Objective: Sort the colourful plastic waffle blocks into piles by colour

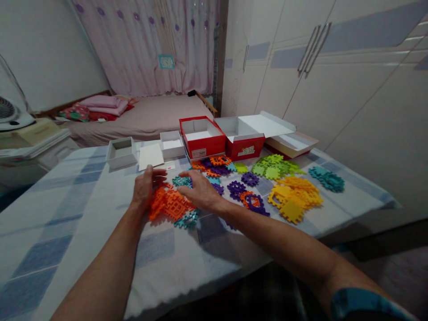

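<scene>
My left hand [146,186] is at the left side of a pile of orange interlocking plastic tiles [174,204], its fingers stretched out and apart. On the pile's other side my right hand [200,189] hovers over teal and purple tiles, thumb and fingers spread with nothing visible between them. Teal tiles [187,220] lie at the near edge of the orange pile. Purple tiles [236,189] are scattered to the right of my right hand, some mixed with orange. Beyond it, orange and purple tiles [217,166] lie heaped together.
Sorted heaps of yellow tiles [296,198], green tiles [276,166] and teal tiles [327,179] lie to the right. Along the back stand a red box [204,145], another red box with a raised white flap [245,146], and small white boxes [121,154]. A checked tablecloth [100,200] covers the table.
</scene>
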A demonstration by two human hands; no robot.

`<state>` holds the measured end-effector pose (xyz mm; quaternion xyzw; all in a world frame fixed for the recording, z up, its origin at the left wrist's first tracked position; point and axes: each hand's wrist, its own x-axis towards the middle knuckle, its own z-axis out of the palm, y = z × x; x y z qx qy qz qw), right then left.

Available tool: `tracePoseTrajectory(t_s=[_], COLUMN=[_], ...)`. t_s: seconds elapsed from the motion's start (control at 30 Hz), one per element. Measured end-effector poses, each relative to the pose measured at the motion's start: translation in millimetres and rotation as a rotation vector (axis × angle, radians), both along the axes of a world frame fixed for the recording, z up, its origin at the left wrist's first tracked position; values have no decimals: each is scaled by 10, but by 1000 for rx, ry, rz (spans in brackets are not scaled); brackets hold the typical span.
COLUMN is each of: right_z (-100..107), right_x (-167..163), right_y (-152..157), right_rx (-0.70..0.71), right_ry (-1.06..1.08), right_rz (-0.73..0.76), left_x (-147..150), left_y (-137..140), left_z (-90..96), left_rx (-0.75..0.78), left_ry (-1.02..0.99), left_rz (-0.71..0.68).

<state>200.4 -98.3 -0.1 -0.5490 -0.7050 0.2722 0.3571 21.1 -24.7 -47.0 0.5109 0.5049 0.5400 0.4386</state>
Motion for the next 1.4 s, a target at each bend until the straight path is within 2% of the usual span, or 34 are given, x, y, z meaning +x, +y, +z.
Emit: tracePoseTrajectory(t_s=[0.1,0.23,0.33,0.43,0.5,0.67,0.83,0.93,1.03,1.2,1.3,1.37,1.4], right_z=[88,65,-8,-77,-116,-178,-110,-20,68,147,131,101,83], right_x=[561,1267,1520,1560,1541,1510,1567,1763,2113,2662,2770,2714,2645], right_y=[38,211,303,347,363,370,339,353,368,356,340,302,270], right_rx=[70,-20,-134,-215,-219,-127,-79,-38,-2,-44,-12,104,158], right_ry=[-165,-594,-764,-836,-851,-889,-830,-729,-652,-596,-592,-601,-596], right_rz=[-88,-326,-403,-397,-408,-444,-530,-546,-630,-756,-809,-818,-778], left_x=[67,83,75,75,79,93,96,82,73,71,63,65,75], left_y=[-16,7,8,-18,-40,-68,-60,-46,-36,-47,-54,-70,-85], left_z=[-1,-23,-33,-19,0,38,17,-8,-16,-8,-3,26,55], left_rx=[-10,17,18,38,57,67,40,18,9,35,62,93,118], left_ry=[21,38,19,27,59,146,129,131,149,244,311,383,425], left_rz=[-53,-57,-53,-47,-49,-70,-66,-71,-78,-78,-78,-70,-69])
